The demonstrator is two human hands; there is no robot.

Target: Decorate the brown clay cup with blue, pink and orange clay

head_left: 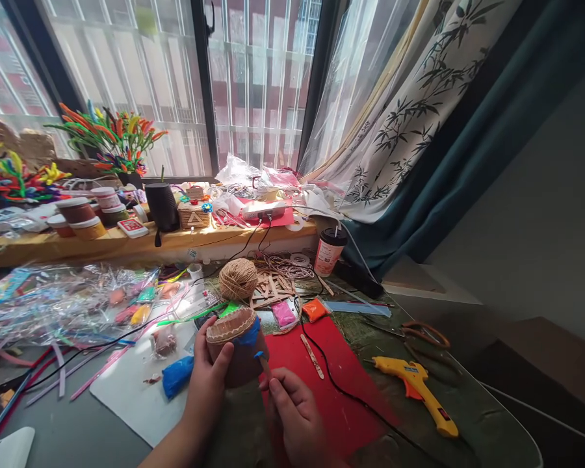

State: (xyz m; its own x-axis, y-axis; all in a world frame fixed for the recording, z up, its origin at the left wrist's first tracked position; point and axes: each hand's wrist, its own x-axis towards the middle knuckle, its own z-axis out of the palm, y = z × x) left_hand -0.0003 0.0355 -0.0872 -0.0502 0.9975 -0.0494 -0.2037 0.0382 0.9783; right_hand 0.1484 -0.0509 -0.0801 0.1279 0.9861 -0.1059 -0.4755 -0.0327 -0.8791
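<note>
My left hand (209,370) is wrapped round a small brown pot (241,364), tilted on its side above the table. Pale braided trim runs along the pot's upper part, and a blue clay patch (249,333) is spread below it. Between the thumb and fingers of my right hand (292,403) is a thin wooden craft stick (264,365) with a dab of blue on its tip. That tip is close to the pot's right side; whether it touches I cannot tell. Left of my left wrist lies a packet of blue clay (177,377) on a white sheet (127,390).
A yellow glue gun (414,387) lies at right, near scissors (426,333). Its black cord crosses the red sheet (341,390), where another craft stick (312,356) rests. Behind are a twine ball (238,279), clay packets (285,313) and a lidded paper cup (330,250).
</note>
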